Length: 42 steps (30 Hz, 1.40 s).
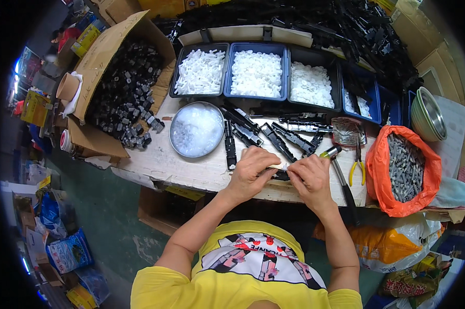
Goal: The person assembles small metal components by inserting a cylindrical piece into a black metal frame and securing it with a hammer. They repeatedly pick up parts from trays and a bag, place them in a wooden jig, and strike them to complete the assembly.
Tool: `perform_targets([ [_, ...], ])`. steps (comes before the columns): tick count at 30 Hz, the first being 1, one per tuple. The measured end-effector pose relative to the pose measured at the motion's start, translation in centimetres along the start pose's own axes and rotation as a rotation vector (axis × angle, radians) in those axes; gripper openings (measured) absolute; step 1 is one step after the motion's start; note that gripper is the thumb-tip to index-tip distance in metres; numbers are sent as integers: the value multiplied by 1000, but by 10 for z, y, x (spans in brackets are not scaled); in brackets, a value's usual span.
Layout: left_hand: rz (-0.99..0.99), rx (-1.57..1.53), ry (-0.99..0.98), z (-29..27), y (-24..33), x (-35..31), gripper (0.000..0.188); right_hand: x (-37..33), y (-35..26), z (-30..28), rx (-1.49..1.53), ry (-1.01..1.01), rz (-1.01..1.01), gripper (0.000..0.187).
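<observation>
Yellow shirt (243,288) with a printed figure fills the bottom of view, forearms rising from it to the workbench (191,167).

Left hand (250,172) and right hand (310,177) meet at the bench's near edge. Both are curled closed around one long black plastic part (280,175); only a short dark stretch shows between the fingers, with a small white piece (284,166) at the pinch point. Its full shape is hidden by the hands.

Containers, largest first:
- Open cardboard box (109,56), far left, flaps up, heaped with small black blocky parts (124,92); some spill onto the bench.
- Orange plastic bag (382,165), right, mouth open, full of grey pegs (405,165).
- Row of plastic bins at the back: a black one (177,77) with white pronged pieces, a blue one (285,72) with small white bits, another dark one (289,82) with white discs, then blue ones (372,98) further right, part dark inside.
- Round metal bowl (177,135) holding clear-whitish tiny pieces, just left of the hands.
- Stacked bowls (428,113) at far right.

Loose black strips (273,134) lie between bins and hands. Hammer (341,175) and yellow-handled pliers (357,165) lie just right of right hand.
</observation>
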State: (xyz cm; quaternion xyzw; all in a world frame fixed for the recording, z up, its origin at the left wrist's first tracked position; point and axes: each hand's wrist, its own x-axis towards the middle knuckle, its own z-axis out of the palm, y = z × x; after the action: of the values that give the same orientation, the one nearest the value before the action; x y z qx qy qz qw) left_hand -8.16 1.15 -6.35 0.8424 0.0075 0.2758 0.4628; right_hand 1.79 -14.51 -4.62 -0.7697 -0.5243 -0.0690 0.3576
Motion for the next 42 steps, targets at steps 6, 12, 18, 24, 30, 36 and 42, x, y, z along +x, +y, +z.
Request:
perform_targets([
  [6,-56,146,-84,6,-5,-20,11,-5,7,9,-110,-204,-74,8],
  [12,-48,155,-74,13,-10,-21,10,10,5,3,-116,-347,-138,7],
  [18,-48,146,-97,13,-9,-18,9,13,8,4,-160,-425,-157,6],
  [24,-113,220,-110,14,-1,-11,15,6,27,-29,-69,-155,86,9],
  [30,-32,360,-177,14,-3,-9,15,-19,76,-116,-344,223,381,9],
  [36,86,506,-307,15,-1,-5,8,-82,138,-177,-825,16,841,26],
  [42,119,489,-271,8,-1,-6,18,-100,179,-168,-798,-130,932,35],
])
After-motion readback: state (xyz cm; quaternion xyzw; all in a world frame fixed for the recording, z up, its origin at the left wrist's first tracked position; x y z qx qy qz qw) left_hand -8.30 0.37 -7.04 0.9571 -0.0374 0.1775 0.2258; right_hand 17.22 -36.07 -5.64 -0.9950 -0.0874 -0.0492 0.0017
